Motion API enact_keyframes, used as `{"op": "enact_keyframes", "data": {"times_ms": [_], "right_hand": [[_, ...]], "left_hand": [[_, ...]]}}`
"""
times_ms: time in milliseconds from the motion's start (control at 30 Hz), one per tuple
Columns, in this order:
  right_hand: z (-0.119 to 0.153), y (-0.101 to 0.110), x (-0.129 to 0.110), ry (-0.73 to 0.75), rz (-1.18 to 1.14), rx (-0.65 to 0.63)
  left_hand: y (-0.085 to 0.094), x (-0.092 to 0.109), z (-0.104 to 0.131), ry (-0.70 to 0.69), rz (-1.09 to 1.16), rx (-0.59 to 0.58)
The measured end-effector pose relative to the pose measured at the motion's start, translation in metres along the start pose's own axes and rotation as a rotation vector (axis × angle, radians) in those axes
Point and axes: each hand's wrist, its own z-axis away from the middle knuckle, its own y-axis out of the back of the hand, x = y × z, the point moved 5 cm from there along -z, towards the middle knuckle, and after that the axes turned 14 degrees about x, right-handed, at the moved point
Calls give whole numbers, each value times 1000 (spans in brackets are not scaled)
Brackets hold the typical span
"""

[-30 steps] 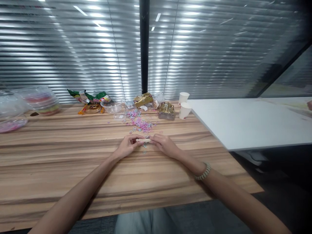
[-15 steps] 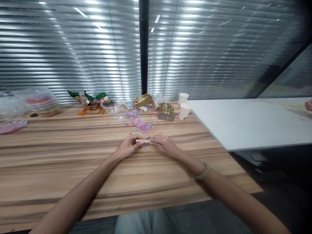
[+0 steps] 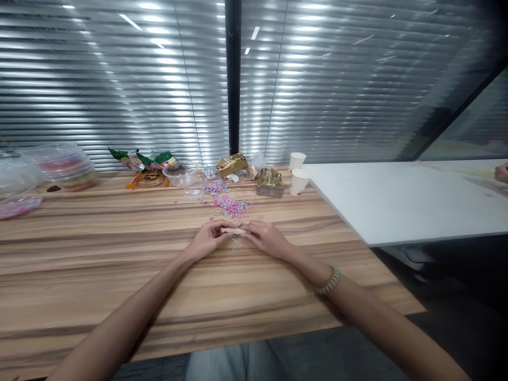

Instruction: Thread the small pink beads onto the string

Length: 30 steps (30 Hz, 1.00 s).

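Between my hands is a short, pale stick-like piece (image 3: 233, 230), lying about level just above the wooden table (image 3: 119, 275); its exact kind is too small to make out. My left hand (image 3: 207, 239) pinches its left end between thumb and fingers. At its right end, the fingertips of my right hand (image 3: 268, 239) close on it, partly covering that end. A few small teal links (image 3: 234, 250) lie on the wood below my fingertips. Just beyond my hands spreads a heap of small pink, purple and pale blue plastic links (image 3: 232, 205).
Along the back stand a clear plastic bowl (image 3: 180, 177), green snack bags (image 3: 153, 159), gold wrappers (image 3: 270, 182) and paper cups (image 3: 298, 182). Stacked clear tubs (image 3: 71, 172) are at the far left. A white table (image 3: 397, 201) adjoins on the right, with another person's hand (image 3: 502, 173) at its edge.
My right fingers have shifted slightly at the stick-like piece's right end. My left hand keeps its pinch, and the links and other items look unchanged.
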Motion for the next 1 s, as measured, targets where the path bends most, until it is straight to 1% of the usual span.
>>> {"op": "enact_keyframes", "data": {"times_ms": [133, 333, 567, 800, 1000], "right_hand": [[0, -1, 1, 0, -11, 3], [0, -1, 2, -18, -9, 0], [0, -1, 3, -23, -34, 28], [0, -1, 3, -20, -36, 19], [0, -1, 4, -14, -24, 32]], "left_hand": [[0, -2, 0, -4, -13, 8], [3, -4, 0, 16, -38, 81], [5, -7, -2, -7, -7, 118], [7, -3, -2, 3, -26, 123], [4, -6, -2, -1, -15, 111]]}}
